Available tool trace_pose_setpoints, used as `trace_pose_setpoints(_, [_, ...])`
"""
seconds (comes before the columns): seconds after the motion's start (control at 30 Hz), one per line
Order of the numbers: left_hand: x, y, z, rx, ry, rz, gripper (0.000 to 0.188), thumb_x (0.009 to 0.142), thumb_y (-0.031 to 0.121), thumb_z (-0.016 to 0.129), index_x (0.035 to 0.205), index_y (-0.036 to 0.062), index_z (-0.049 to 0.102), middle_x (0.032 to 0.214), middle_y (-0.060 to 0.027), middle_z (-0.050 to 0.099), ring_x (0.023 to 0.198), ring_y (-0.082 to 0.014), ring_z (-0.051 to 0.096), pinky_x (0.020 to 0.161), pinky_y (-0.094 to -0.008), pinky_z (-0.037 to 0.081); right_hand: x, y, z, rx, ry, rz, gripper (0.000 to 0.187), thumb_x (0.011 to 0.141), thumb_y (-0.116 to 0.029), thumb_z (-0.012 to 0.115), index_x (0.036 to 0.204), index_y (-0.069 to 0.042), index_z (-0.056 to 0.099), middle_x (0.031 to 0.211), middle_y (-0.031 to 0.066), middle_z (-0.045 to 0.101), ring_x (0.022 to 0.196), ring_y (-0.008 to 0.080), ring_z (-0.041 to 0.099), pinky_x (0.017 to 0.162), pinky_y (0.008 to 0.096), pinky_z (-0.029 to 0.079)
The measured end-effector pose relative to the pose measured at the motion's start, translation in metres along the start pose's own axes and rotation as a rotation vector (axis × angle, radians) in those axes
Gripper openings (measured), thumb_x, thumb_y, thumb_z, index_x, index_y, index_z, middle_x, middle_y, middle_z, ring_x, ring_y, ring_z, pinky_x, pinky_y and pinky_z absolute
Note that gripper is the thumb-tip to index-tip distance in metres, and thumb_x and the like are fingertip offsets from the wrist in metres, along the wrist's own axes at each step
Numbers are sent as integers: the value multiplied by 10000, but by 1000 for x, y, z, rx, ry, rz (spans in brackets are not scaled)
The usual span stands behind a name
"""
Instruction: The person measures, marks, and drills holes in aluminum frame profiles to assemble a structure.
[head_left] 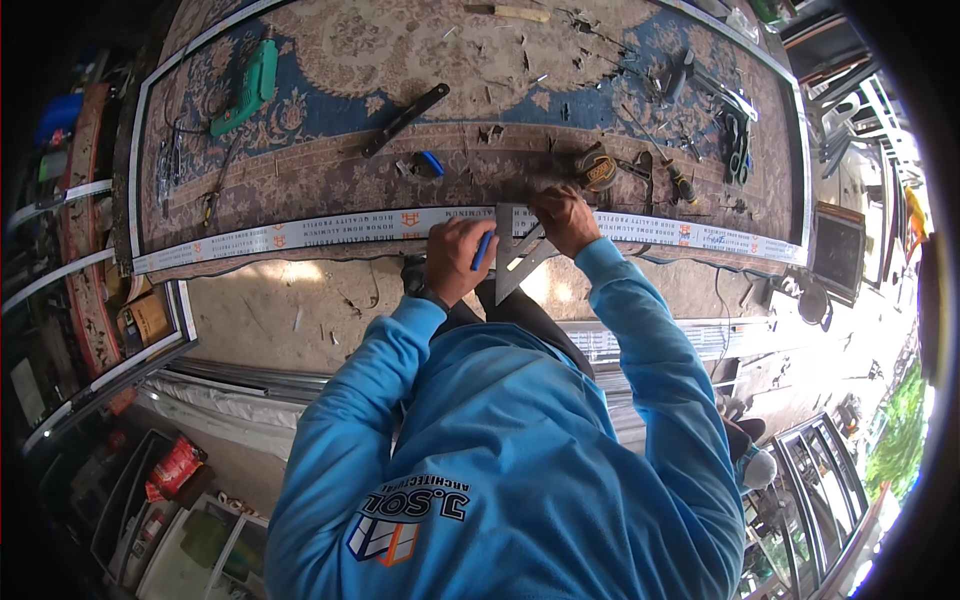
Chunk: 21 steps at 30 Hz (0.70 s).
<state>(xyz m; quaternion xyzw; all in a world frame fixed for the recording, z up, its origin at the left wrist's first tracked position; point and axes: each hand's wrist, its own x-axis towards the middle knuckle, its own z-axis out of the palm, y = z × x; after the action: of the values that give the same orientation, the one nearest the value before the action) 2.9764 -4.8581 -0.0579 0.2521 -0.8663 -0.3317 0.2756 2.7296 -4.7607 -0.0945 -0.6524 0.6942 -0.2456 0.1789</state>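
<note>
My left hand (457, 262) is closed around a blue pen (483, 251), held at the near bar of an aluminium frame (340, 229) covered in white printed film. Pressed against that bar is a metal set square (514, 268), its triangular part hanging past the near edge. The fingers of my right hand (566, 220) are closed on the square's upper right side. A small blue cap (431, 163) lies on the patterned carpet (320, 160) inside the frame, beyond my left hand.
A tape measure (597, 168), a screwdriver (680, 183), scissors (739, 150), a black bar (405, 121) and a green power drill (250, 85) lie on the carpet. Aluminium profiles (690, 338) rest behind me. A person's head (760, 468) shows at lower right.
</note>
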Motion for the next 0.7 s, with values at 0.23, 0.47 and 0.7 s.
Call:
trace_pose_setpoints(0.23, [-39,7,-51,-143,-21,-201,191,933,100,798,1104,49,731,997,-148,762,854,-357,742,780,-447,586,-6,8,-6,23,26,5,191,957,-113,734,1129,-84,812,1058,156,774,1038,384,707,994,488,542])
trace_pose_setpoints(0.47, [-65,-29,-107,-69,217,-357,220,968,80,767,1178,47,711,1040,-142,755,903,-304,761,782,-388,604,-4,8,-15,27,-57,85,172,956,-122,747,1107,-81,817,996,152,736,985,403,689,898,502,564])
trace_pose_setpoints(0.7, [-88,-55,-120,-49,270,-404,204,997,104,775,1182,30,732,1081,-109,775,934,-201,760,757,-325,603,64,-68,61,27,-124,-32,182,968,-108,699,1110,-72,808,1053,171,747,1009,410,707,861,508,579])
